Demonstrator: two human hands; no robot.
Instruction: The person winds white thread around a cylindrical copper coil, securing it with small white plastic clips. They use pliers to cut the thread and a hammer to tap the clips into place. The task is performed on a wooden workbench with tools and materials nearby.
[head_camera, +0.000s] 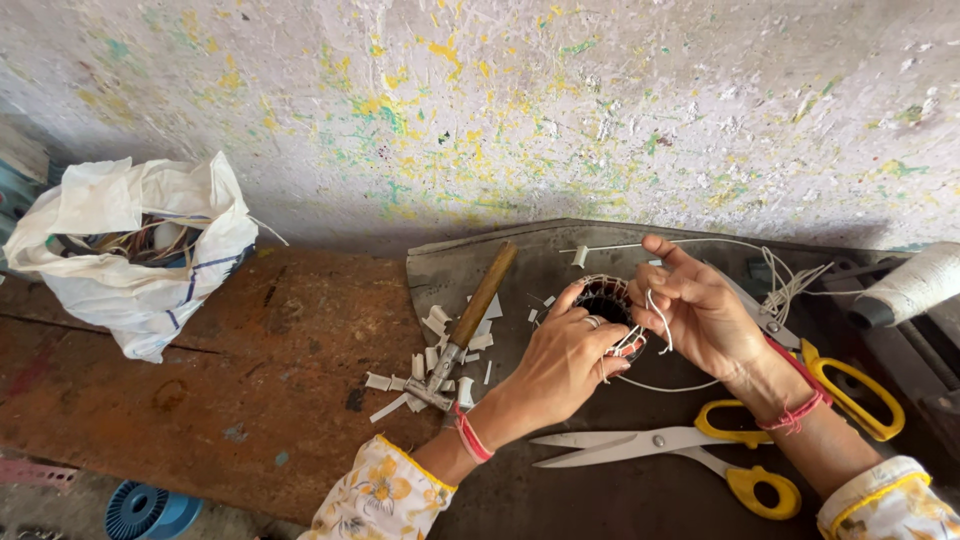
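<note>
I am gripping the small round dark wire-wound coil (605, 300) in my left hand (565, 355) while my right hand (700, 310) is pinching white cord (660, 325) over the dark metal bench (560, 480)

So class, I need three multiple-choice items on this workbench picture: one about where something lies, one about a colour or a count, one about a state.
1. Where is the white bag?
A. far left of the bench
B. under the scissors
C. in the right hand

2. What colour are the handles of the scissors?
A. blue
B. yellow
C. black

3. What are the left hand and right hand doing?
A. resting flat
B. holding the small round coil with white string
C. gripping the wooden-handled tool

Answers: 1 A, it sits at the left by the wall. 2 B, the loops are yellow. 3 B, both hands close around the coil.
</note>
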